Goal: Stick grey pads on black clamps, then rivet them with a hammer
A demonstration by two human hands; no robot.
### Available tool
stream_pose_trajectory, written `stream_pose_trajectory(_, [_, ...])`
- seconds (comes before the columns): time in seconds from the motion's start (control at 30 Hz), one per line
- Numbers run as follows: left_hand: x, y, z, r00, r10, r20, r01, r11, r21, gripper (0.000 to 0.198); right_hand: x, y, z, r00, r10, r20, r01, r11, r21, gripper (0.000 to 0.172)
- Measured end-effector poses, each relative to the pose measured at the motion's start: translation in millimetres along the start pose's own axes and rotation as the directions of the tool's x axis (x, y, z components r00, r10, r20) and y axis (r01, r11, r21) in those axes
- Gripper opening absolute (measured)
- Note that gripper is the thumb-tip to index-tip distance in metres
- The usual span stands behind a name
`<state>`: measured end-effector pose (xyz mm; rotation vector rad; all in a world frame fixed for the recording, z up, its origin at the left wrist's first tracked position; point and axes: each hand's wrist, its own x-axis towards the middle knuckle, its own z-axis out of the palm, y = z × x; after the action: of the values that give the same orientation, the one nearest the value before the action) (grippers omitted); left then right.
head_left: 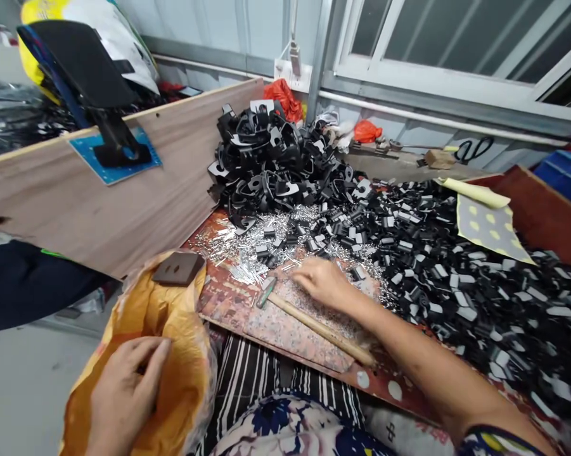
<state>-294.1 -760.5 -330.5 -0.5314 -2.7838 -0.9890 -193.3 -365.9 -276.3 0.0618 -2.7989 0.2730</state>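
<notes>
My left hand [128, 386] is over the mouth of an orange-yellow sack [190, 354], its fingers curled and thumb and forefinger close together; whatever lies between them is hidden. A dark brown block [178, 268] with small holes rests on the sack's upper edge. On the red worktop [235, 310], my right hand [304, 277] has its fingertips pinched beside loose silver pins [250, 267]; anything in them is too small to tell. A hammer [314, 323] with a wooden handle and a green-marked head lies below the right hand.
Black buckle-like parts [275, 152] are heaped at the back. Many small black and grey pieces [423, 266] cover the right side, with a yellow-backed sheet [492, 221] on them. A wooden board [171, 171] stands at left, bearing a black stand [118, 149]. Scissors [474, 150] lie behind.
</notes>
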Motion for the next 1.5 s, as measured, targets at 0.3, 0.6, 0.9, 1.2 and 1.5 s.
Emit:
stream_pose_trajectory(0.3, [-20,52,32.3,0.982,0.070,0.175,-0.017,0.958,-0.287,0.044,188,92,9,0.975,0.212,-0.070,-0.221,0.961,-0.167,0.044])
stream_pose_trajectory(0.6, [-17,67,46.6,0.936,-0.041,0.349,0.205,0.871,-0.447,0.046,117,130,-23,0.831,0.503,-0.237,-0.424,0.849,0.315,0.028])
stream_pose_trajectory(0.9, [-4,146,68.2,0.631,0.112,0.768,0.759,0.119,-0.640,0.053,-28,39,-20,0.932,0.332,-0.145,-0.178,0.770,0.613,0.020])
stream_pose_trajectory(1.2, [-1,157,79.6,0.567,0.094,0.818,0.822,-0.010,-0.569,0.037,-35,39,-26,0.992,0.126,-0.022,-0.114,0.946,0.303,0.033])
stream_pose_trajectory(1.5, [-26,148,66.2,0.544,0.077,0.836,0.836,0.035,-0.547,0.035,15,134,-24,0.885,0.372,-0.279,-0.360,0.928,0.095,0.038])
